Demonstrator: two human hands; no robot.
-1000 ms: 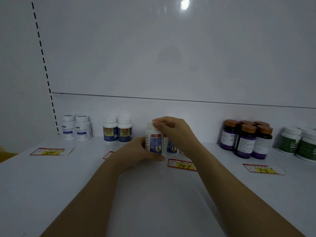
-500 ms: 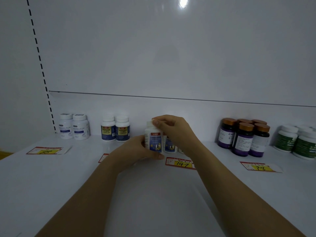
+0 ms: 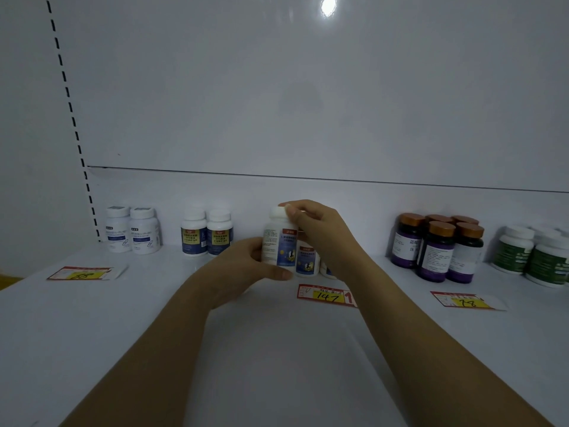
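A white bottle with a blue and red label (image 3: 278,245) stands upright at the middle of the white shelf (image 3: 277,349). My left hand (image 3: 246,266) grips its lower body from the left, thumb across the front base. My right hand (image 3: 320,229) curls over its white cap from the right, fingertips on the cap. Two like bottles (image 3: 308,261) stand just behind, partly hidden by my right wrist.
Two white bottles (image 3: 132,229) and two blue-labelled bottles (image 3: 206,232) stand at the back left. Several brown-capped purple bottles (image 3: 437,248) and green-labelled bottles (image 3: 532,257) stand at the right. Price tags (image 3: 326,294) lie on the shelf, among them a left tag (image 3: 83,273) and a right tag (image 3: 465,301).
The bottle has turned slightly in my hands, showing more of its white side label. Both hands stay on it in the same place.
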